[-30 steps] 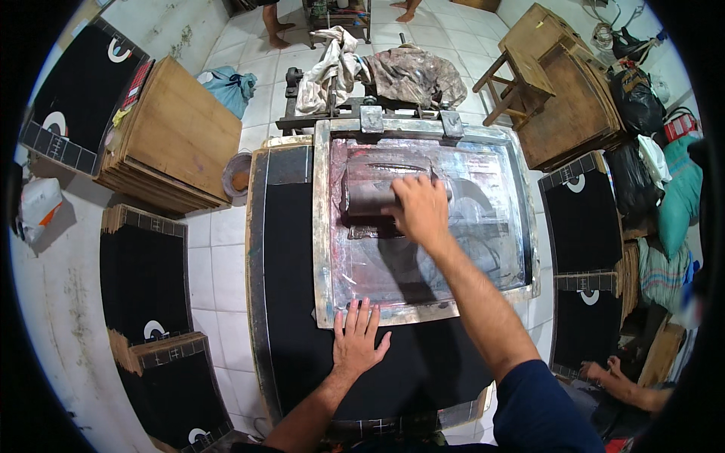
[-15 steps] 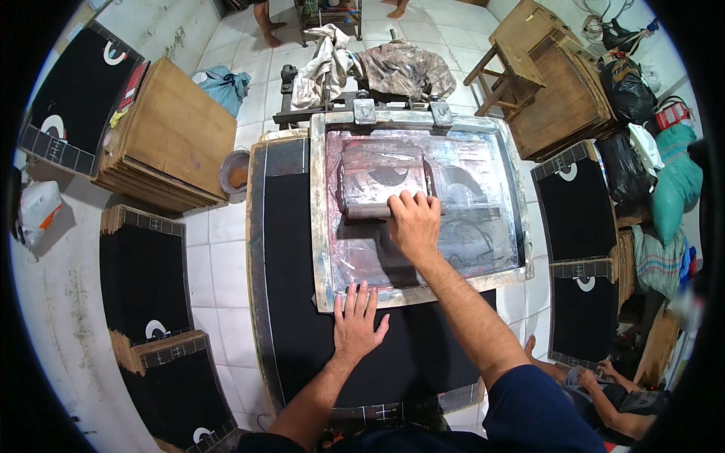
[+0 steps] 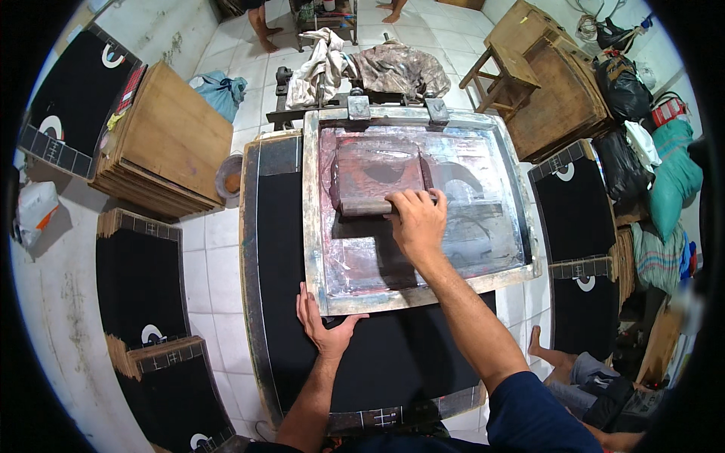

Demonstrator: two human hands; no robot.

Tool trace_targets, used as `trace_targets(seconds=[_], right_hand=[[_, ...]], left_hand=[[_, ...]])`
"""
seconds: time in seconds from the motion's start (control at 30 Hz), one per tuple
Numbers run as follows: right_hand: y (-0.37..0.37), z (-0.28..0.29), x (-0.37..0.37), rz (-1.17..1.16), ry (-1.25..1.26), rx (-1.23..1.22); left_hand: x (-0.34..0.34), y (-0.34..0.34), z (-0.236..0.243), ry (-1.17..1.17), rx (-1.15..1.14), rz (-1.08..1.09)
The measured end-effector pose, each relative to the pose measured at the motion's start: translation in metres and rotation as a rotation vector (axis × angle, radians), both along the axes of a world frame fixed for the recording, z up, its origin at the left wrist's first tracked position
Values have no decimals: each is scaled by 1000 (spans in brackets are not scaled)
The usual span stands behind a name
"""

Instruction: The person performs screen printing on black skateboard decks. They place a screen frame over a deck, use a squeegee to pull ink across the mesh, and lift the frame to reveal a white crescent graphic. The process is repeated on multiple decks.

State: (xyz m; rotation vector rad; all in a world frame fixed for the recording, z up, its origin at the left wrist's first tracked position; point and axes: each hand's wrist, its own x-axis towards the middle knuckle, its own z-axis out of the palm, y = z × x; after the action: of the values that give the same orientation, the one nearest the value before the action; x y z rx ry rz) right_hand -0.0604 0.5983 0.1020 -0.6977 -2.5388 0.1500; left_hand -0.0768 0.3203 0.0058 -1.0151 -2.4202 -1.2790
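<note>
Grip: my left hand [image 3: 326,326] lies flat and open, fingers spread, pressing the near-left corner of the printing frame [image 3: 313,226]. It holds nothing. My right hand [image 3: 417,219] is closed over the wooden handle of the squeegee [image 3: 377,177], which sits on the screen inside the frame.

Far left, nine o'clock: stacks of black printed boards [image 3: 140,283] on the white tile floor [image 3: 57,302]. A wooden board stack [image 3: 162,151] stands at ten o'clock.

Middle: the frame rests on a long black sheet [image 3: 272,249] on the table. The screen is wet with dark reddish ink [image 3: 355,260].

Top, twelve o'clock: crumpled cloths [image 3: 396,68] lie behind the frame's clamps.

Right, three o'clock: more black boards [image 3: 578,204], then bags and bundles [image 3: 668,185].

Lower right, four o'clock: another person's leg [image 3: 563,362] on the floor.

What could go wrong: I think the frame could slide if my flat hand lets up, and the print would smear.

Also: if I tilt the squeegee, ink may go on thick in one spot.

Also: my left fingers are near wet ink and could smudge the black sheet.
</note>
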Motion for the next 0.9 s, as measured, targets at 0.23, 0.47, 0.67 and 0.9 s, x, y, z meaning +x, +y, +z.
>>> trace_targets(seconds=[0.23, 0.47, 0.67, 0.9], right_hand=[[38, 28, -32, 49, -156, -78], [34, 36, -13, 161, -222, -158], [96, 22, -74, 105, -299, -134], [139, 24, -123, 51, -337, -174]], left_hand=[[2, 0, -7, -10, 89, -21], [4, 2, -16, 43, 140, -38], [4, 0, -10, 52, 34, -22], [4, 1, -9, 15, -20, -35]])
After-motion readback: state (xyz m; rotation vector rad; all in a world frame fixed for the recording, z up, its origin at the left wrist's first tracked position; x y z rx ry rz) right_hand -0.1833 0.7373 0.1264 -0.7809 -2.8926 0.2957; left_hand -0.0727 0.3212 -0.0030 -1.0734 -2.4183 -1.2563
